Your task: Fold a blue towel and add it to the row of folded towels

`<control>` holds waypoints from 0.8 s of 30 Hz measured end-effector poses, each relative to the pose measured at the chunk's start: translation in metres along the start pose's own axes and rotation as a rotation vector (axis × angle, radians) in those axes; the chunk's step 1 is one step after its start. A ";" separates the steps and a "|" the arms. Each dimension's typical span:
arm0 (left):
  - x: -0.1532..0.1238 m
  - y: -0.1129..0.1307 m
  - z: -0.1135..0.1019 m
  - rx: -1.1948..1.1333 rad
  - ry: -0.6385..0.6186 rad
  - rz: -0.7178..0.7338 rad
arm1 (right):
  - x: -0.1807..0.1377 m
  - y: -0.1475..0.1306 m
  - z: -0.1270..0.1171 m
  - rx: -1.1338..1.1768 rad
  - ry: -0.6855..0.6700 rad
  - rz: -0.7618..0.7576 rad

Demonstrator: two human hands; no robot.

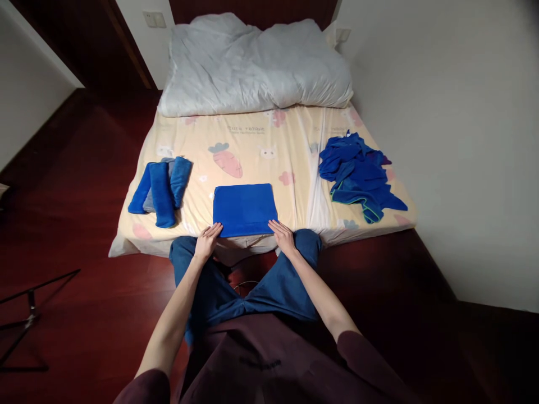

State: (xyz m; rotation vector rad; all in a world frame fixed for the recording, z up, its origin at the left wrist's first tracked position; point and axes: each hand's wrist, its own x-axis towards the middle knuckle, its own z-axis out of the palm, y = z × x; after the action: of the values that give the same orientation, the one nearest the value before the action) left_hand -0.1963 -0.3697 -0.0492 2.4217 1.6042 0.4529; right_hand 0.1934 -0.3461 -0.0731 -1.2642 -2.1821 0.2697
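A blue towel [245, 209] lies flat in a neat rectangle near the bed's front edge. At its near left corner rests my left hand [208, 241], fingers stretched out and touching the cloth. My right hand [283, 235] lies on the near right corner with its fingers extended flat. To the left, several rolled blue and grey towels [162, 191] are heaped together. A loose, crumpled pile of blue cloths [356, 171] sits to the right, one of them edged in yellow-green.
The bed [261, 151] has a pale yellow sheet with carrot prints. A bunched white quilt [256, 67] fills its far end. A wall [446, 140] runs along the right side. Black stand legs [31, 308] stand on the dark red floor at left.
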 end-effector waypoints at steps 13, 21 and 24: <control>-0.001 -0.007 0.004 -0.174 0.091 -0.010 | 0.002 -0.001 -0.005 0.108 0.070 0.043; -0.001 -0.008 0.009 -0.388 0.285 -0.293 | 0.002 0.000 -0.003 0.207 0.225 0.260; 0.001 -0.005 0.011 -0.445 0.305 -0.394 | 0.002 0.001 0.001 0.275 0.300 0.351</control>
State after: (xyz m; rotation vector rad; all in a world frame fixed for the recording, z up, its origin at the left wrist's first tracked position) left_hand -0.1962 -0.3668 -0.0608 1.7240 1.8037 1.0121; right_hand 0.1929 -0.3441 -0.0732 -1.4197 -1.6060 0.4695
